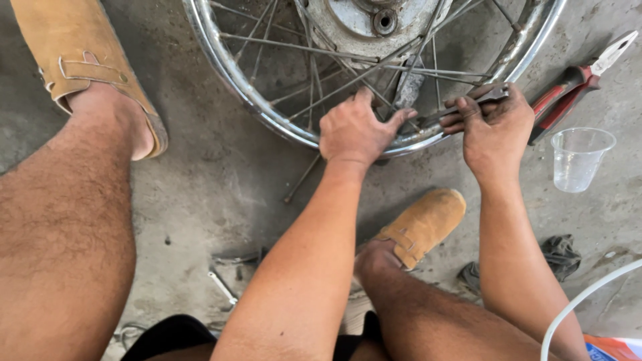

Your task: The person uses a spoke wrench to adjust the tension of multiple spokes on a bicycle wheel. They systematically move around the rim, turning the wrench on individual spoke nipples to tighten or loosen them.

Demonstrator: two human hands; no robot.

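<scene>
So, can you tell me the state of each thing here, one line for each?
Spoked wheel: lying flat on the floor.
Left hand: resting on the rim and spokes.
Right hand: closed on a metal tool.
Red pliers: on the floor, unused.
Plastic cup: upright, looks empty.
Wrench: lying on the floor.

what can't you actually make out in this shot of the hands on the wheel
Head view:
- Wheel: upper part cut off by the top edge.
- Tool in the right hand: its working end is hidden by fingers and spokes.
- Left hand: its grip on the rim is hidden by its own back.
- Pliers: the handle ends are behind the right hand.
</scene>
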